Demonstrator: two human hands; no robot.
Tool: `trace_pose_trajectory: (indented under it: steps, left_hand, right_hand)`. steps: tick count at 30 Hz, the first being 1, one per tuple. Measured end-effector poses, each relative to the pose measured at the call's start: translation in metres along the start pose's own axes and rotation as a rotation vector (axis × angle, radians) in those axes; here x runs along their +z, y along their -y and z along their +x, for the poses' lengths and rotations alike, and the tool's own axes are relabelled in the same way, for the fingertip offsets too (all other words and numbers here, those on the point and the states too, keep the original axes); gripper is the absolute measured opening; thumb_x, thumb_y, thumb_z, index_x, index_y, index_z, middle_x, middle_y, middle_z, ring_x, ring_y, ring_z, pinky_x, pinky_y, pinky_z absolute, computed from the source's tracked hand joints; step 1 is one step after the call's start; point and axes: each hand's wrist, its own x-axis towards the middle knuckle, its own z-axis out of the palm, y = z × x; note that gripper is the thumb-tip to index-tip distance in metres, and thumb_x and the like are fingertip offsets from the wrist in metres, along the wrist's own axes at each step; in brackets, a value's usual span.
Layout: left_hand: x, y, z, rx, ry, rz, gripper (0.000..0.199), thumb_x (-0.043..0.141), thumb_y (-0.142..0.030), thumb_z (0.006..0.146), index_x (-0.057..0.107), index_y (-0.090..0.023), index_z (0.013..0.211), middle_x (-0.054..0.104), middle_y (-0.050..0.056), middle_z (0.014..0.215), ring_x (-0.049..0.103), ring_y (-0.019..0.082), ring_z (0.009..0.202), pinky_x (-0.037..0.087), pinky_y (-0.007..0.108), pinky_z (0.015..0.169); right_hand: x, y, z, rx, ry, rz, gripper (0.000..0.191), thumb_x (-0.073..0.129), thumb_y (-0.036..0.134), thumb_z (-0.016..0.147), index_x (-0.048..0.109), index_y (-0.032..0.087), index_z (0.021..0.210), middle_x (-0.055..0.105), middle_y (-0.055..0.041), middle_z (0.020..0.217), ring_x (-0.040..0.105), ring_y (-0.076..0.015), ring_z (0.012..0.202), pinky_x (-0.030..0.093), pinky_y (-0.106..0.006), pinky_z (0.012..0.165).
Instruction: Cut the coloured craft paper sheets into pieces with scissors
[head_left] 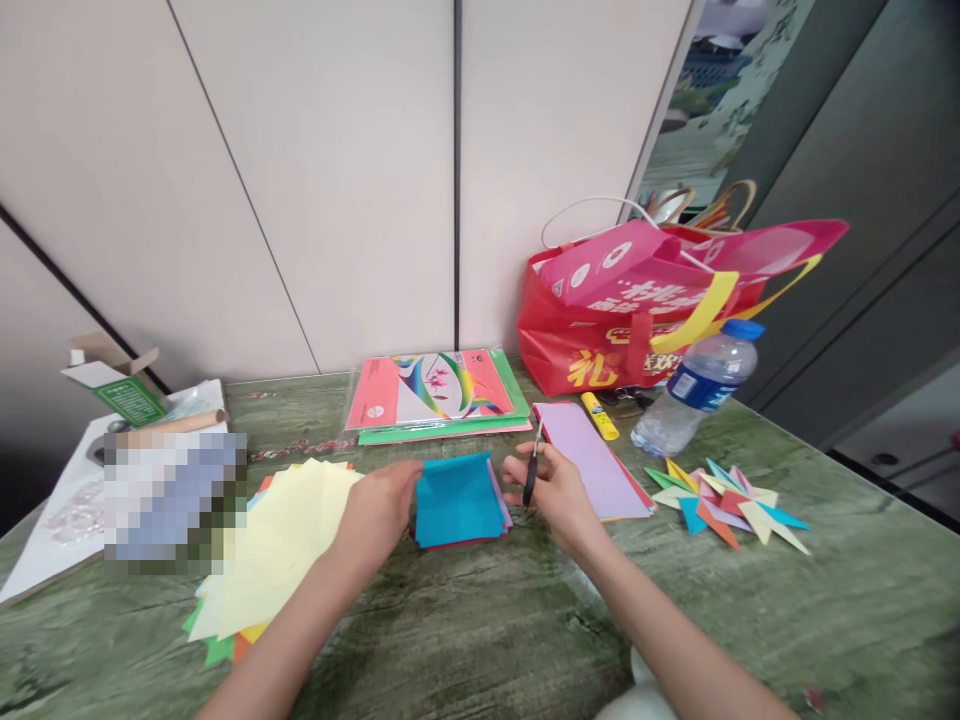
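Note:
A small stack of square papers with a blue sheet (pixel 459 500) on top lies on the green table, pink and red edges showing beneath. My left hand (pixel 386 500) is closed at the stack's upper left corner, its fingertips on the blue sheet's edge. To the right of the stack, my right hand (pixel 551 485) holds black-handled scissors (pixel 532 474), their tips pointing away from me. Larger pale yellow papers (pixel 289 530) lie fanned out beside my left forearm, with green and orange sheets under them. Beyond my right hand is a stack of purple paper strips (pixel 589 455).
Behind are a packaged paper pad (pixel 439 388), a yellow glue stick (pixel 600 416), a red bag (pixel 577 330) and a water bottle (pixel 697 385). Folded colored paper pieces (pixel 727 500) lie right. A white board (pixel 56 510) and open box (pixel 120 390) stand left.

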Motion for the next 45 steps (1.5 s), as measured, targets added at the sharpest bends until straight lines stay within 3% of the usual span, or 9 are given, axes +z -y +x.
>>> trace_pose_trajectory:
  steps: [5, 10, 14, 20, 26, 29, 33, 39, 45]
  left_hand:
    - [-0.008, -0.004, -0.001, 0.133, -0.377, -0.257, 0.020, 0.042, -0.022, 0.083, 0.059, -0.019, 0.093, 0.067, 0.005, 0.098, 0.062, 0.015, 0.088, 0.046, 0.026, 0.076]
    - [-0.021, -0.017, -0.008, 0.359, -0.315, -0.366, 0.018, 0.040, -0.012, 0.083, 0.055, -0.020, 0.091, 0.062, 0.006, 0.109, 0.056, 0.014, 0.102, 0.045, 0.026, 0.082]
    - [-0.029, -0.026, -0.013, 0.397, -0.181, -0.476, 0.018, 0.038, -0.011, 0.084, 0.053, -0.020, 0.087, 0.057, 0.007, 0.116, 0.051, 0.016, 0.108, 0.043, 0.028, 0.084]
    - [-0.021, -0.032, -0.012, 0.106, -0.231, -0.880, 0.045, 0.039, -0.021, 0.084, 0.030, -0.028, 0.127, 0.040, 0.008, 0.134, 0.055, 0.019, 0.101, 0.047, 0.031, 0.076]
    - [-0.008, -0.043, -0.020, 0.117, 0.252, -0.644, 0.032, 0.050, -0.028, 0.078, 0.057, -0.021, 0.108, 0.061, 0.005, 0.110, 0.055, 0.022, 0.097, 0.043, 0.031, 0.083]
    - [-0.008, -0.053, -0.027, 0.101, 0.321, -0.648, 0.047, 0.061, -0.038, 0.069, 0.054, -0.026, 0.114, 0.058, 0.003, 0.116, 0.048, 0.023, 0.109, 0.038, 0.033, 0.092]
    - [-0.004, -0.060, -0.028, -0.072, 0.239, -0.840, 0.039, 0.059, -0.041, 0.069, 0.060, -0.027, 0.106, 0.063, 0.004, 0.108, 0.054, 0.023, 0.103, 0.042, 0.036, 0.089]
    - [-0.003, -0.059, -0.019, -0.680, -0.101, -0.997, 0.034, 0.059, -0.047, 0.067, 0.064, -0.022, 0.090, 0.067, 0.007, 0.097, 0.060, 0.027, 0.095, 0.045, 0.041, 0.085]
    - [-0.026, -0.058, -0.009, -0.780, -0.191, -1.419, 0.029, 0.056, -0.030, 0.076, 0.053, -0.015, 0.101, 0.068, 0.009, 0.093, 0.066, 0.023, 0.076, 0.045, 0.041, 0.084]
  right_hand:
    - [0.003, 0.007, -0.006, 0.092, 0.070, 0.089, 0.040, 0.068, 0.047, 0.062, 0.052, 0.016, 0.080, 0.065, -0.0042, 0.068, 0.063, -0.0172, 0.058, 0.055, -0.028, 0.047]
    - [0.001, 0.005, -0.002, 0.151, 0.088, 0.274, 0.036, 0.069, 0.046, 0.062, 0.056, 0.015, 0.074, 0.059, 0.0022, 0.053, 0.058, -0.0126, 0.048, 0.050, -0.021, 0.040]
    - [-0.002, 0.005, 0.002, 0.213, 0.075, 0.447, 0.034, 0.080, 0.022, 0.049, 0.058, 0.014, 0.074, 0.061, 0.0041, 0.054, 0.057, -0.0095, 0.047, 0.050, -0.018, 0.042]
    - [0.003, 0.007, -0.004, 0.248, 0.012, 0.558, 0.041, 0.081, 0.016, 0.044, 0.055, 0.017, 0.077, 0.066, 0.0030, 0.062, 0.061, -0.0106, 0.050, 0.053, -0.019, 0.048]
    - [0.015, 0.003, -0.014, 0.267, -0.088, 0.647, 0.037, 0.078, 0.019, 0.049, 0.052, 0.020, 0.076, 0.066, 0.0041, 0.067, 0.062, -0.0101, 0.058, 0.054, -0.017, 0.056]
    - [0.022, 0.004, -0.025, 0.165, -0.131, 0.564, 0.036, 0.077, 0.022, 0.053, 0.050, 0.022, 0.078, 0.062, 0.0054, 0.068, 0.060, -0.0108, 0.059, 0.052, -0.020, 0.054]
    - [0.034, 0.010, -0.041, 0.071, -0.195, 0.466, 0.040, 0.076, 0.025, 0.054, 0.049, 0.024, 0.083, 0.050, 0.0082, 0.062, 0.049, -0.0074, 0.048, 0.042, -0.017, 0.042]
    - [0.047, 0.017, -0.049, -0.021, -0.164, 0.409, 0.040, 0.076, 0.028, 0.056, 0.048, 0.024, 0.084, 0.047, 0.0062, 0.070, 0.051, -0.0089, 0.059, 0.049, -0.023, 0.058]
    - [0.061, 0.035, -0.058, 0.058, -0.054, 0.409, 0.038, 0.074, 0.034, 0.057, 0.051, 0.022, 0.085, 0.054, 0.0007, 0.080, 0.056, -0.0169, 0.081, 0.048, -0.031, 0.073]
